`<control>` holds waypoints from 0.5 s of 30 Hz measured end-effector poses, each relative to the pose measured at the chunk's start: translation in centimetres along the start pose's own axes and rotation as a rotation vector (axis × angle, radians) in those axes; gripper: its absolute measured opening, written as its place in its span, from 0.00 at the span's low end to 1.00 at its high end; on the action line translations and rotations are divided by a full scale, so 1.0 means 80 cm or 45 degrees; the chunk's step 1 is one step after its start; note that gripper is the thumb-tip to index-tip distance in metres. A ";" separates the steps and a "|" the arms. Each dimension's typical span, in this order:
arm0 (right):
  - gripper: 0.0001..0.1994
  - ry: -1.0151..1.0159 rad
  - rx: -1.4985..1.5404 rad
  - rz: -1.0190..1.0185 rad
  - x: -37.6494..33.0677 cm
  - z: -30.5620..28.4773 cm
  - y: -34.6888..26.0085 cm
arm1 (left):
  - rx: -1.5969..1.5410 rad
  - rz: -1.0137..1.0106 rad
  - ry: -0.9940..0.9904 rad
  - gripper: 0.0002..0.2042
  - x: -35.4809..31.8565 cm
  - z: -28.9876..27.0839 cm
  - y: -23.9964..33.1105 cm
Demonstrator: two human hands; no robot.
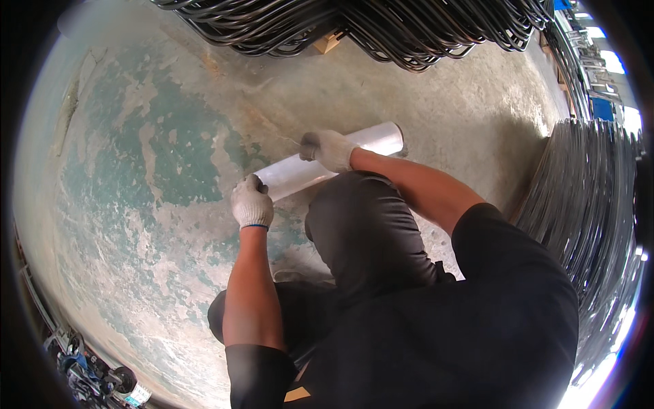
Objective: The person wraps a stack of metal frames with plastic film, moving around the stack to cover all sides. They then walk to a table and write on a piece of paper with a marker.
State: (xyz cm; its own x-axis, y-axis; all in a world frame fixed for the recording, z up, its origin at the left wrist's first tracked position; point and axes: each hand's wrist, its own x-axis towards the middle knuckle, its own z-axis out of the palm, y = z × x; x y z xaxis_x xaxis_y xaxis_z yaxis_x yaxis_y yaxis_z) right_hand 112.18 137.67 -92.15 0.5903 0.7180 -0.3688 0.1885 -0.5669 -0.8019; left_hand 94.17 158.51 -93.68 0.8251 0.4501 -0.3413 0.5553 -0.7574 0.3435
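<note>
A shiny roll of clear plastic film lies slanted in front of my knees, its right end farther from me than its left. My left hand, in a white knit glove with grey fingertips, is closed around the roll's left end. My right hand wears a matching glove and rests across the middle of the roll. Its fingers curl at the far side, closed against the film; whether they pinch a loose edge is too small to tell. My bent knee hides part of the roll's near side.
Bundles of bent black metal tubes hang over the far floor, near a small cardboard piece. Stacked, shiny dark lengths line the right. Wheeled equipment stands at lower left. The concrete floor has peeling green paint.
</note>
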 end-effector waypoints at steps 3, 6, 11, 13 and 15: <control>0.13 -0.085 0.100 0.019 -0.009 -0.009 -0.013 | -0.004 0.017 -0.032 0.10 -0.002 -0.006 0.005; 0.14 -0.078 0.130 0.082 -0.010 -0.018 -0.034 | -0.054 -0.052 -0.061 0.15 0.000 -0.012 0.016; 0.14 -0.080 0.101 0.066 -0.014 -0.018 -0.037 | -0.014 0.079 0.050 0.19 0.013 -0.017 0.038; 0.14 -0.088 0.095 0.073 -0.015 -0.021 -0.036 | 0.037 0.220 0.099 0.16 0.017 -0.021 0.044; 0.14 -0.089 0.105 0.021 -0.018 -0.022 -0.037 | 0.095 0.291 0.075 0.13 0.023 -0.005 0.027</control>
State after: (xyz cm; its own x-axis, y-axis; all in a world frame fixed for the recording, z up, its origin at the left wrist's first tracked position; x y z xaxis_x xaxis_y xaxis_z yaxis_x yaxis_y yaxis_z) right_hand 112.15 137.62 -88.46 0.5364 0.7366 -0.4120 0.1122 -0.5461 -0.8302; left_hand 96.94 157.91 -93.22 0.9342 0.2885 -0.2099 0.3464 -0.8745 0.3396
